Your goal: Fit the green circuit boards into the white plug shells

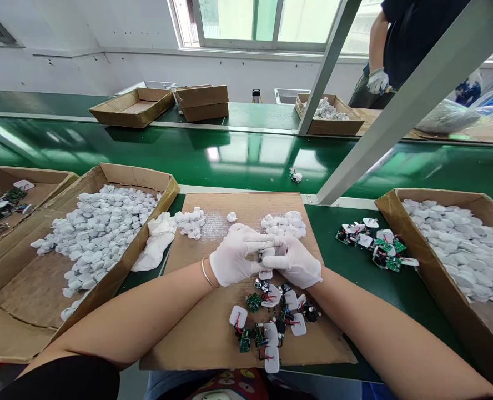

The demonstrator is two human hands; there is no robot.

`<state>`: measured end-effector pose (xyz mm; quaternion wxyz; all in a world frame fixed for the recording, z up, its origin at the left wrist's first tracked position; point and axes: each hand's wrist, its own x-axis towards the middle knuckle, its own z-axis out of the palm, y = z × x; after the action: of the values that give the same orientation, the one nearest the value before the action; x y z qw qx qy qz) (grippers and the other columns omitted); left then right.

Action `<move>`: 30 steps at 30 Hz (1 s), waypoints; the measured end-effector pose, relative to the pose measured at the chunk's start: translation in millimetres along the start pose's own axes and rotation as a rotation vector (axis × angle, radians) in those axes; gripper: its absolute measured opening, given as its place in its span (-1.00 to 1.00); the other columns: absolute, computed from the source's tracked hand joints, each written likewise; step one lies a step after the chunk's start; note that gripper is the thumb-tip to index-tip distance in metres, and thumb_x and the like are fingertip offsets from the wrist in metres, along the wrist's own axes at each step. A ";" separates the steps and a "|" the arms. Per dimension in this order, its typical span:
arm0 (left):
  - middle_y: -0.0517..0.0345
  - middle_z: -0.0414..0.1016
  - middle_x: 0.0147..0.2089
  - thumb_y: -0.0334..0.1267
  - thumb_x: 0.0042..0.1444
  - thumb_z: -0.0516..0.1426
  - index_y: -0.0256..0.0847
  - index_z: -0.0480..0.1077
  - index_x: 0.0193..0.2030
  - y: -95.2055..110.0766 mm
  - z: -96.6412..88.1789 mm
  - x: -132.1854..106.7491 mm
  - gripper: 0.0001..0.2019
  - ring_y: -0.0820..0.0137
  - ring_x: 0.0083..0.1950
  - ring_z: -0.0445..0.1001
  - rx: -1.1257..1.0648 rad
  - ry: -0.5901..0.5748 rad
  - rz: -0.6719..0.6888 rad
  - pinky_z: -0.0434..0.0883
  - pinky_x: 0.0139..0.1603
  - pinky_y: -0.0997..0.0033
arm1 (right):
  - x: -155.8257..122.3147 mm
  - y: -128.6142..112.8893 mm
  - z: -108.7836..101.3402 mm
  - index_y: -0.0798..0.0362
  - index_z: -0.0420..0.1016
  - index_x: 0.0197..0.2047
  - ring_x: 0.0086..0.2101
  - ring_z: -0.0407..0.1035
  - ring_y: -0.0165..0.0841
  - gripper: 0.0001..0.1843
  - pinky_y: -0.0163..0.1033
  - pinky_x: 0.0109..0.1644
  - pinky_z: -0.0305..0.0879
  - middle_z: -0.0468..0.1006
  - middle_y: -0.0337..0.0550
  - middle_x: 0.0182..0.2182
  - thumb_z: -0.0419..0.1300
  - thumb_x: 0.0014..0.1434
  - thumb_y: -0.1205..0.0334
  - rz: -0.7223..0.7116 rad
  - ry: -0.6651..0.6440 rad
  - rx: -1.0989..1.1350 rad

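My left hand [239, 254] and my right hand [293, 260], both in white gloves, meet over a cardboard sheet [196, 328]. Between their closed fingers is a small circuit-board assembly [261, 255], mostly hidden by the gloves. A white square pad [265, 274] shows just under the fingers. Nearer my body lies a loose heap of circuit-board assemblies [271, 322] with green boards, red wires and white pads. Beyond my hands sit white plastic caps in a right pile [286, 224] and a left pile [190, 222], with a single cap [231, 216] between them.
Boxes of white parts stand left [105, 283] and right [442, 278]. More circuit-board assemblies [375, 241] lie at right; a crumpled white glove [157, 241] is at left. One small piece [295, 175] rests on the green conveyor [246, 155]. A metal post [396, 122] slants across; a gloved person [378, 81] stands behind.
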<state>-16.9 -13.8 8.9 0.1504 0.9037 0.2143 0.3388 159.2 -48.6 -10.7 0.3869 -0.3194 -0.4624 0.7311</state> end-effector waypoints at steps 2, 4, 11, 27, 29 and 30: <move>0.19 0.60 -0.27 -0.07 0.12 0.20 -0.09 0.48 -0.06 -0.2 0.4 -1.4 -0.72 0.38 -0.27 0.48 0.026 0.020 0.000 0.27 -0.13 0.29 | 0.3 0.6 -0.6 0.10 0.35 -0.49 -0.56 0.31 -0.46 -0.71 -0.31 -0.45 0.29 0.36 -0.33 -0.60 0.40 -0.07 0.21 -0.009 0.024 -0.003; 0.19 0.61 -0.26 -0.07 0.13 0.19 -0.07 0.47 -0.01 -1.1 1.2 -2.2 -0.69 0.37 -0.26 0.49 0.025 0.008 -0.013 0.27 -0.13 0.29 | 1.0 1.7 -1.9 0.09 0.36 -0.48 -0.54 0.30 -0.45 -0.71 -0.30 -0.45 0.30 0.35 -0.32 -0.59 0.40 -0.06 0.18 -0.025 0.015 0.027; 0.15 0.61 -0.09 -0.12 0.06 0.22 -0.10 0.51 -0.15 0.9 3.1 -1.5 -0.77 0.34 -0.23 0.50 0.043 0.031 0.007 0.26 -0.10 0.22 | 0.3 3.6 -1.9 0.13 0.43 -0.39 -0.52 0.28 -0.46 -0.79 -0.32 -0.43 0.27 0.40 -0.29 -0.54 0.38 -0.03 0.26 -0.028 0.057 0.011; 0.05 0.61 -0.09 0.07 0.01 0.26 -0.04 0.43 0.12 -9.2 -2.5 -5.1 -0.47 0.29 -0.13 0.53 -0.198 0.070 0.062 0.35 -0.03 0.25 | 0.2 -2.7 -0.5 0.18 0.53 -0.39 -0.39 0.37 -0.33 -0.71 -0.20 -0.21 0.33 0.51 -0.10 -0.45 0.32 0.05 0.08 -0.096 -0.179 0.139; 0.01 0.60 -0.06 0.09 -0.03 0.27 -0.06 0.44 0.10 -10.8 -0.8 -4.6 -0.44 0.26 -0.09 0.54 -0.267 0.106 0.103 0.37 -0.01 0.23 | -1.3 -2.7 1.5 0.18 0.53 -0.39 -0.40 0.36 -0.35 -0.73 -0.22 -0.24 0.33 0.51 -0.11 -0.44 0.34 0.03 0.10 -0.087 -0.162 0.130; 0.00 0.61 -0.07 0.08 -0.04 0.29 -0.08 0.45 0.08 -11.1 0.0 -3.9 -0.45 0.26 -0.10 0.55 -0.294 0.105 0.119 0.38 -0.03 0.23 | -1.9 -2.4 2.2 0.18 0.53 -0.39 -0.41 0.36 -0.36 -0.74 -0.23 -0.26 0.32 0.51 -0.12 -0.45 0.34 0.03 0.12 -0.072 -0.156 0.125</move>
<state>-22.7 -6.1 2.1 0.2494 0.8640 0.1159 0.4218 159.0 -50.6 -7.5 0.3951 -0.2199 -0.4559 0.7666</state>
